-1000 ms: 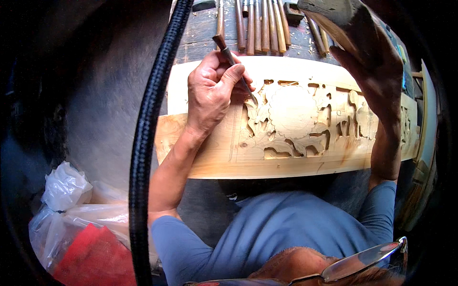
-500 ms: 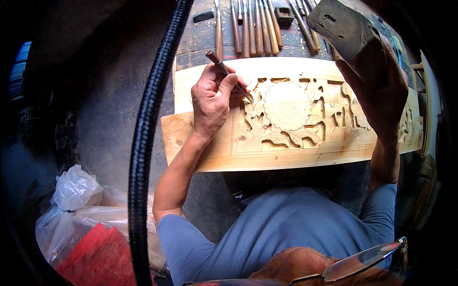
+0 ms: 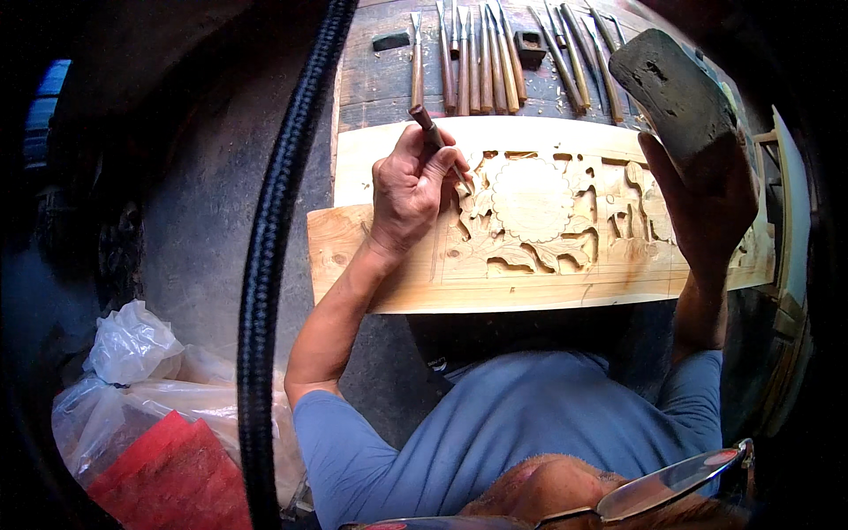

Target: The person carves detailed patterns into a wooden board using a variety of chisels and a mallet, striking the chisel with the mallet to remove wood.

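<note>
Carving step: left hand grips chisel on carved panel mid-frame; right hand clutches raised mallet; likely next needs 1 strike.

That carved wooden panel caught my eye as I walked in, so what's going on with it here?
A person is carving the pale wooden panel on a workbench. The left hand holds a chisel with its tip set against the leafy relief beside a round flower. The right hand holds a dark wooden mallet raised above the panel. A row of spare chisels lies behind it.
</note>
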The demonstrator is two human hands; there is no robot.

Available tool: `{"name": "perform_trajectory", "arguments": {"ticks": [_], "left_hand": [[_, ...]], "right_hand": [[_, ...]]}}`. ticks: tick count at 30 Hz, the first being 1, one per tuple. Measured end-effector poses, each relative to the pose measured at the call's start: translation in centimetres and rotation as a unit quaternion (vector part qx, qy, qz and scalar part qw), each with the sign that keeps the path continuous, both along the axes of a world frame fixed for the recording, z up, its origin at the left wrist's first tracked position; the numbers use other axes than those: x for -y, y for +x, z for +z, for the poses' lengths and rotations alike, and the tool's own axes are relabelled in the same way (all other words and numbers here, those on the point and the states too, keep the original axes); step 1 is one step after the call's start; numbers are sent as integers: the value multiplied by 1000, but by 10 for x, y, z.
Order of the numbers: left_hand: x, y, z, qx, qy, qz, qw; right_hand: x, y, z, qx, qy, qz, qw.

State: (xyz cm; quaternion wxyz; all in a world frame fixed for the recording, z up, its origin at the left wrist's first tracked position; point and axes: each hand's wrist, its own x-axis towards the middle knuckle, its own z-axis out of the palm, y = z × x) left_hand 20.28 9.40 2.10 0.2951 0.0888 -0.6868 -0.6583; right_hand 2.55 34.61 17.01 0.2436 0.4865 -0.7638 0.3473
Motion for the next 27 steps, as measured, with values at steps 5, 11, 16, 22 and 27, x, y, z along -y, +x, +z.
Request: {"name": "perform_trajectory", "arguments": {"ticks": [5,11,16,22,27], "left_hand": [[-6,5,7,-17,-141,22,990],[-9,-4,12,-120,-359,56,924],[-5,0,5,-133,-386,39,912],[-4,15,14,-109,-338,53,933],[-6,4,8,-66,-302,61,949]], "right_hand": [[-4,4,0,-85,-34,-61,994],[5,-6,6,35,-141,108,983],[72,18,5,-252,140,129,949],[68,24,-7,81,120,143,979],[82,15,0,-187,202,119,954]]}}
